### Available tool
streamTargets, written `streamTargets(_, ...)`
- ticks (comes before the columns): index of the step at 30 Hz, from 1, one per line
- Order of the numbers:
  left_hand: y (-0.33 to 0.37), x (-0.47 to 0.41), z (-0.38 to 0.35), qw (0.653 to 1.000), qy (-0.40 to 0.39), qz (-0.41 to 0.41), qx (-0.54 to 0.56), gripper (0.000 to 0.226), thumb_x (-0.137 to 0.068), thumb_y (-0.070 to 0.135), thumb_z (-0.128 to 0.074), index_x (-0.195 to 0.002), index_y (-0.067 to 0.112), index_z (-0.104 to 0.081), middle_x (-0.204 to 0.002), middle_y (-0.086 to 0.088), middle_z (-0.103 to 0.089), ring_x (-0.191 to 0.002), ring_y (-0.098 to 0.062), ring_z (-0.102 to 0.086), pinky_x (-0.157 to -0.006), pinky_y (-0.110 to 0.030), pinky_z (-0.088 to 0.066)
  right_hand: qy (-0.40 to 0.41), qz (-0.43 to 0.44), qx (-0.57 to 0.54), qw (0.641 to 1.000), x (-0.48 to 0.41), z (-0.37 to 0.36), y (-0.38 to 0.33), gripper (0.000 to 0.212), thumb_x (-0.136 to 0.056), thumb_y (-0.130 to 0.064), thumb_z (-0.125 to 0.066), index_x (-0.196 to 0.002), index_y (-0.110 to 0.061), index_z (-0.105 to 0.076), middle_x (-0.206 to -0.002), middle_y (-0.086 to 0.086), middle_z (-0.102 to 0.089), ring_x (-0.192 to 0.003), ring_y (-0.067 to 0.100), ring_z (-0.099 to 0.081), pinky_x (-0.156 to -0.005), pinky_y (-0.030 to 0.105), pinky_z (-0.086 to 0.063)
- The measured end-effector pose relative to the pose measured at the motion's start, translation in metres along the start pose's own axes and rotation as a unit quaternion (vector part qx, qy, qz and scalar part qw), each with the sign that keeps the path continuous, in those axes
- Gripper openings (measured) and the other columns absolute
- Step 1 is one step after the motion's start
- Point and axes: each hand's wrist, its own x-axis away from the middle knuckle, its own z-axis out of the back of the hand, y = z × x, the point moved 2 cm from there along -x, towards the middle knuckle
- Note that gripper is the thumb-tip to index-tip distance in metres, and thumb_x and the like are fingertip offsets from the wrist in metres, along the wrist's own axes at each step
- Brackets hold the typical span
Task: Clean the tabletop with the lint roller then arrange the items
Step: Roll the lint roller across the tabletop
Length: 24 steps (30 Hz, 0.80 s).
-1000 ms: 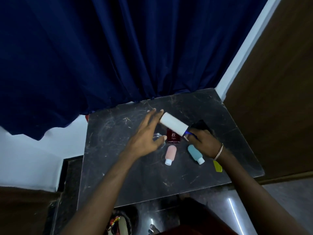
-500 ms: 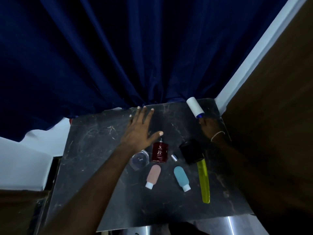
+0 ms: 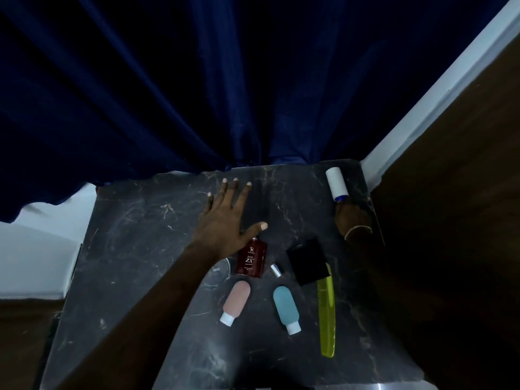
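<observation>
The fingers (image 3: 228, 192) of the left hand (image 3: 225, 218) lie straight and wide, flat on the table (image 3: 135, 249) near the middle of its far edge, likely to brace the body for the long reach; the right hand (image 3: 351, 218) is at the far right corner, its fingers curled round the blue handle of the roller (image 3: 336, 182); the white head points at the far edge, seemingly set to start a stroke from the corner, though the dim light hides whether it touches the surface. The items lie bunched toward the near right: bottle (image 3: 251, 261), pink tube (image 3: 237, 301), blue tube (image 3: 285, 306), comb (image 3: 327, 313), box (image 3: 308, 261), cap (image 3: 276, 270), and a clear dish (image 3: 218, 273) partly under the left forearm; grouped so, they keep out of the roller's path along the far edge; arranging, I judge, is not yet begun.
</observation>
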Motion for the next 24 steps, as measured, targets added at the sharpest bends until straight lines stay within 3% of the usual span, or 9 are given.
streamTargets(3, -0.002, 0.000, 0.002, 1.000, -0.005, 0.010, 0.004, 0.105, -0.085, 0.089, -0.025, -0.163, 0.031, 0.013, -0.173, -0.005, 0.014, -0.159, -0.023, 0.020, -0.130, -0.054, 0.003, -0.020, 0.002, 0.008, 1.000, 0.001, -0.004, -0.007, 0.041, -0.103, -0.032, -0.039, -0.128, -0.001, -0.050, -0.116, 0.023, -0.066, -0.107, 0.041, -0.065, -0.089, 0.047, -0.052)
streamTargets(6, -0.002, -0.002, 0.003, 1.000, -0.012, 0.019, 0.003, 0.105, -0.085, 0.089, -0.025, -0.163, 0.030, 0.014, -0.173, -0.006, 0.014, -0.159, -0.024, 0.019, -0.130, -0.055, 0.002, -0.009, 0.086, 0.073, 0.994, 0.003, -0.009, -0.020, 0.038, -0.103, -0.030, -0.036, -0.127, -0.003, -0.048, -0.112, 0.022, -0.069, -0.103, 0.042, -0.067, -0.087, 0.047, -0.052)
streamTargets(10, 0.000, -0.003, 0.001, 1.000, -0.018, 0.021, 0.007, 0.105, -0.086, 0.089, -0.025, -0.163, 0.032, 0.015, -0.173, -0.006, 0.014, -0.159, -0.024, 0.018, -0.129, -0.053, 0.004, -0.021, 0.223, 0.179, 0.958, 0.014, -0.022, -0.039, 0.038, -0.104, -0.035, -0.030, -0.124, -0.009, -0.049, -0.105, 0.017, -0.073, -0.098, 0.040, -0.070, -0.083, 0.045, -0.053)
streamTargets(15, 0.003, -0.007, -0.005, 1.000, -0.021, 0.020, 0.006, 0.104, -0.084, 0.090, -0.023, -0.163, 0.032, 0.012, -0.174, -0.007, 0.010, -0.159, -0.025, 0.015, -0.129, -0.054, 0.002, -0.008, 0.293, 0.221, 0.930, 0.015, -0.030, -0.041, 0.039, -0.104, -0.039, -0.028, -0.124, -0.013, -0.051, -0.102, 0.014, -0.075, -0.093, 0.038, -0.071, -0.081, 0.044, -0.053)
streamTargets(19, 0.004, -0.009, -0.005, 0.999, -0.033, 0.022, 0.004, 0.104, -0.085, 0.088, -0.026, -0.163, 0.031, 0.013, -0.174, -0.007, 0.010, -0.160, -0.025, 0.015, -0.130, -0.055, 0.002, 0.006, 0.248, 0.170, 0.954, 0.006, -0.025, -0.037, 0.036, -0.103, -0.036, -0.033, -0.121, -0.011, -0.053, -0.100, 0.017, -0.074, -0.093, 0.040, -0.070, -0.081, 0.044, -0.052)
streamTargets(24, 0.005, -0.010, 0.001, 0.999, -0.035, 0.029, -0.012, 0.102, -0.087, 0.085, -0.027, -0.163, 0.030, 0.014, -0.174, -0.007, 0.012, -0.160, -0.025, 0.015, -0.131, -0.057, -0.001, 0.022, 0.091, 0.047, 0.994, -0.016, -0.014, -0.018, 0.035, -0.101, -0.032, -0.040, -0.117, -0.006, -0.058, -0.102, 0.023, -0.072, -0.096, 0.042, -0.069, -0.083, 0.046, -0.055)
